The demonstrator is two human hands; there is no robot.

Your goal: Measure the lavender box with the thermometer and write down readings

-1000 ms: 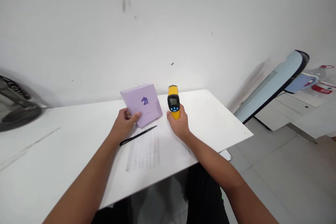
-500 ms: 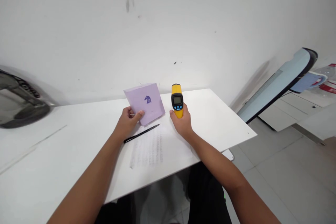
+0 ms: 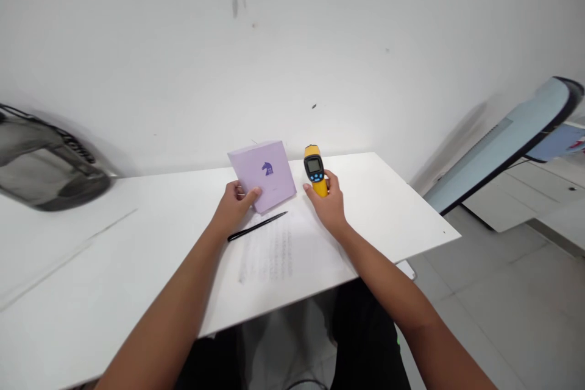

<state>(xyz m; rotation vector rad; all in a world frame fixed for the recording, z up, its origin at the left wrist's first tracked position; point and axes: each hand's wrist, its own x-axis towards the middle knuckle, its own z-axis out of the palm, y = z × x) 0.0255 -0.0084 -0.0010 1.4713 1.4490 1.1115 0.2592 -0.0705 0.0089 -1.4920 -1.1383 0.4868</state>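
Pinched between the thumb and fingers of my left hand point(image 3: 237, 204) is a lilac paper booklet point(image 3: 269, 180) with a dark horse-head print, tilted up above the table. My right hand point(image 3: 329, 200) is wrapped round the handle of a yellow and black infrared thermometer point(image 3: 315, 169); its small screen and blue buttons face me. Just below the booklet lies a black pen point(image 3: 257, 226), slanting across the top of a sheet of paper point(image 3: 274, 256) covered in blurred lines of writing. The fingertips behind the booklet are partly hidden.
The white table point(image 3: 155, 262) meets a marked white wall point(image 3: 192, 73) at the back. On its left stands a grey and black bag point(image 3: 50, 164). Beyond the right edge leans a pale blue panel with a black rim point(image 3: 507, 140), above a tiled floor point(image 3: 498, 292).
The whole view has shifted, so everything sits slightly further right. The thermometer now leans a little to the left at its top. Both hands keep their holds.
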